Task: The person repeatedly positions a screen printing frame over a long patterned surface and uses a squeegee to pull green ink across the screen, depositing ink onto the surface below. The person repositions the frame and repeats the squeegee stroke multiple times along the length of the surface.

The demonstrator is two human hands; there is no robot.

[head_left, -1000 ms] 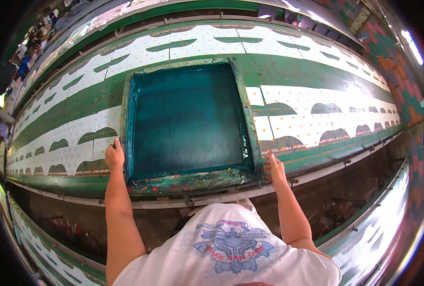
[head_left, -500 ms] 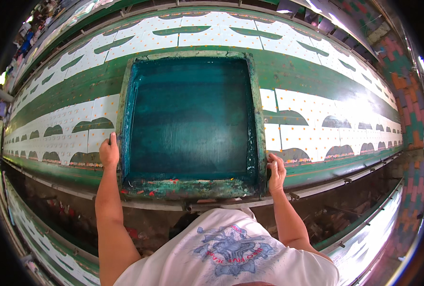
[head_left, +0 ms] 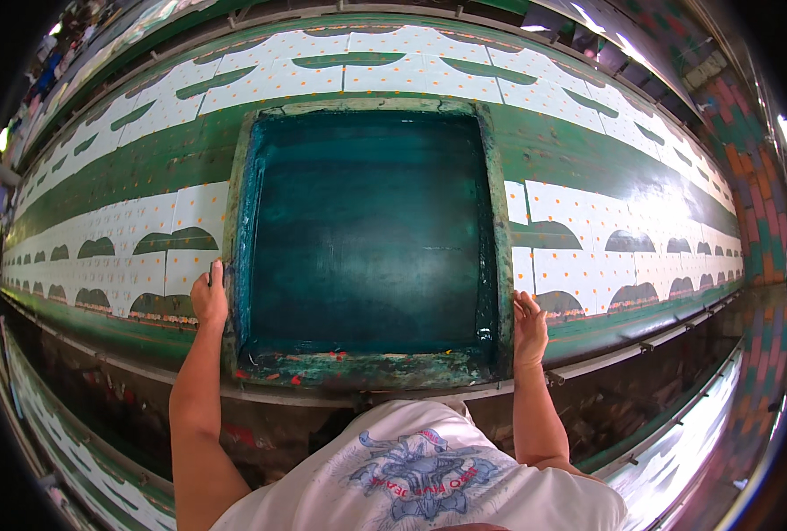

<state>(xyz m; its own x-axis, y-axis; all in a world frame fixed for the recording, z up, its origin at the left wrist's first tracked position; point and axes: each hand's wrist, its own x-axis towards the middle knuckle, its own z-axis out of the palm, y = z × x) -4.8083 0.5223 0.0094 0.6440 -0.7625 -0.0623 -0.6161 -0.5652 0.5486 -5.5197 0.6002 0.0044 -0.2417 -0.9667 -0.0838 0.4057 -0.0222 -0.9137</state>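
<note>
A screen-printing frame (head_left: 371,368) with a dark teal, ink-coated mesh lies level in front of me, over the green table (head_left: 190,159). Its worn wooden border carries green, red and orange paint smears. My left hand (head_left: 209,294) grips its left side near the close corner, thumb pointing forward along the border. At the right side my right hand (head_left: 529,329) holds the border, fingers bent against it. Beside both hands lie white cut panels (head_left: 579,211) with orange dots. Whatever is beneath the frame is hidden; I cannot tell whether it touches the table.
Another row of dotted white panels (head_left: 384,75) runs along the table's far side. A metal rail (head_left: 606,358) with small fittings edges the near side. Behind me stands another table with white pieces (head_left: 676,451). Coloured floor bricks (head_left: 756,208) show at right.
The frame has come slightly nearer to me and to the right, appearing a little larger. Both hands have moved with it, keeping their hold on its sides.
</note>
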